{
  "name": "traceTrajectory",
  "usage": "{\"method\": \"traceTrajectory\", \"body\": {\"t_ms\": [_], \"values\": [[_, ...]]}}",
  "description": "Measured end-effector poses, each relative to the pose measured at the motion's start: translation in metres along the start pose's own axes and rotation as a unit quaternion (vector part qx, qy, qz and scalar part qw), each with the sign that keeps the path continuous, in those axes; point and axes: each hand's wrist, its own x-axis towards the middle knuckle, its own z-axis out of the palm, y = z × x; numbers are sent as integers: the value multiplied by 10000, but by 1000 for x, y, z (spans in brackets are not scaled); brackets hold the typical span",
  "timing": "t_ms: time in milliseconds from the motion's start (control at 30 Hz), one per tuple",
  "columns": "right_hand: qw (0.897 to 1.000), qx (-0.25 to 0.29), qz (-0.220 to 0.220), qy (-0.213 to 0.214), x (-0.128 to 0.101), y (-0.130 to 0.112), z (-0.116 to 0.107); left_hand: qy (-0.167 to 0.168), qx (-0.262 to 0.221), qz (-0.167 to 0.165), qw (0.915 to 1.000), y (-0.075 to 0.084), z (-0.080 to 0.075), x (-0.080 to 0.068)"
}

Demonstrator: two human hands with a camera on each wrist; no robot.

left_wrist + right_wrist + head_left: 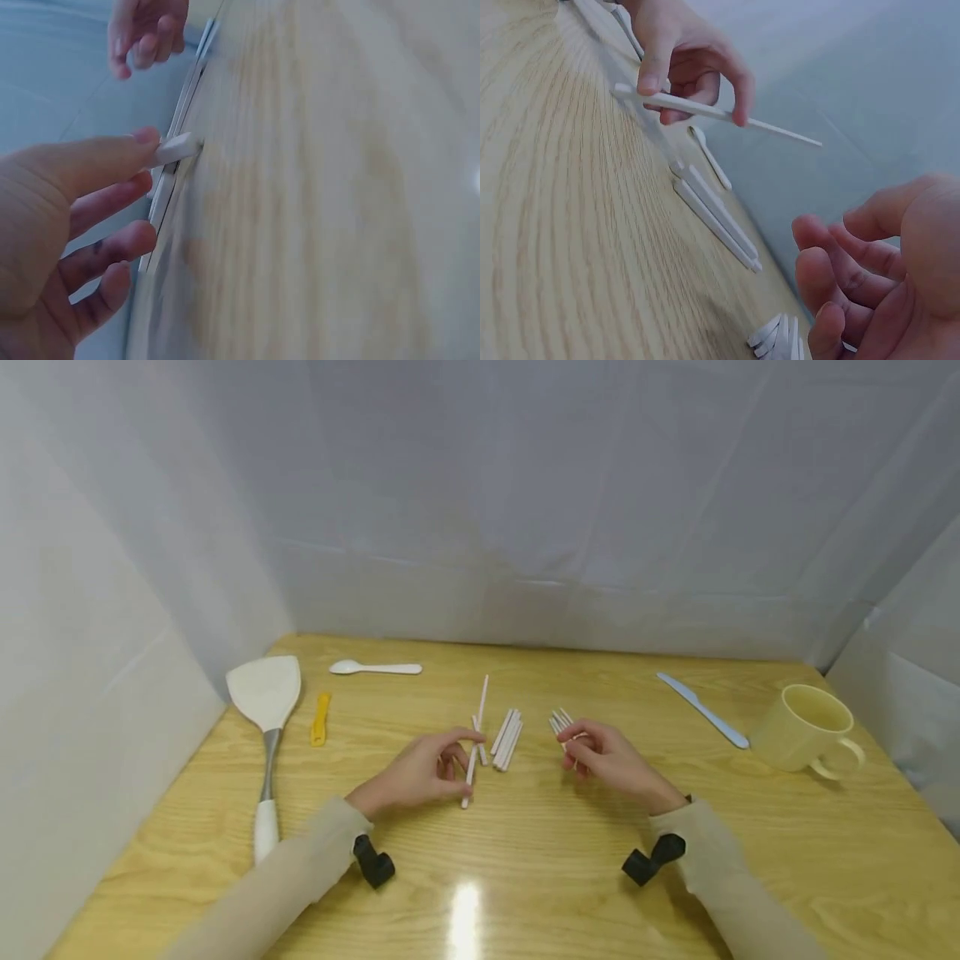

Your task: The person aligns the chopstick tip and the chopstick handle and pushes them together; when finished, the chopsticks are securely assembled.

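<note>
In the head view my left hand [423, 768] pinches a slim white chopstick [483, 697] between thumb and fingers. The right wrist view shows this chopstick [697, 109] tilted above the table, tapering to one end. Just beyond it lie a few more chopsticks [482, 757], partly covered by the held one. A small bundle of chopsticks [507, 741] rests beside these, between the hands. My right hand [603, 756] hovers with loosely bent fingers and nothing in its grasp. Close to its fingertips is another group of chopsticks [558, 720], partly hidden by that hand.
On the left lie a white-headed spatula [270, 693], a yellow clip-like piece [320, 720] and a white spoon [375, 668]. A light blue knife [705, 710] and a yellow mug [802, 727] are at the right. Pale cloth [525, 527] hangs behind the wooden table [540, 860].
</note>
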Motion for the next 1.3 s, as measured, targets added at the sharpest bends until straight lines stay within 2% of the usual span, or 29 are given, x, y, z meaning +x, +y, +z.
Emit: {"method": "traceTrajectory", "body": {"t_ms": [167, 467, 667, 867, 967, 1100, 1300], "values": [[9999, 69, 102, 23, 1, 4, -2, -113, 379, -258, 9989, -13, -24, -9], [9995, -225, 44, 206, -1, 9, -10, -29, 606, -402, 9973, -29, -53, -20], [9990, -323, 53, 315, -5, 8, -16, -3, 649, -532, 9965, -38, -60, -25], [9989, -323, 143, 308, -5, 11, -18, 44, 730, -655, 9952, -38, -63, -31], [9987, -338, 227, 306, -5, 14, -18, 31, 963, -700, 9929, -40, -65, -33], [9983, -430, 236, 312, -4, 17, -18, -72, 1283, -637, 9897, -44, -69, -38], [9975, -573, 54, 406, -1, 20, -17, -398, 1317, -1009, 9853, -48, -78, -48]]}}
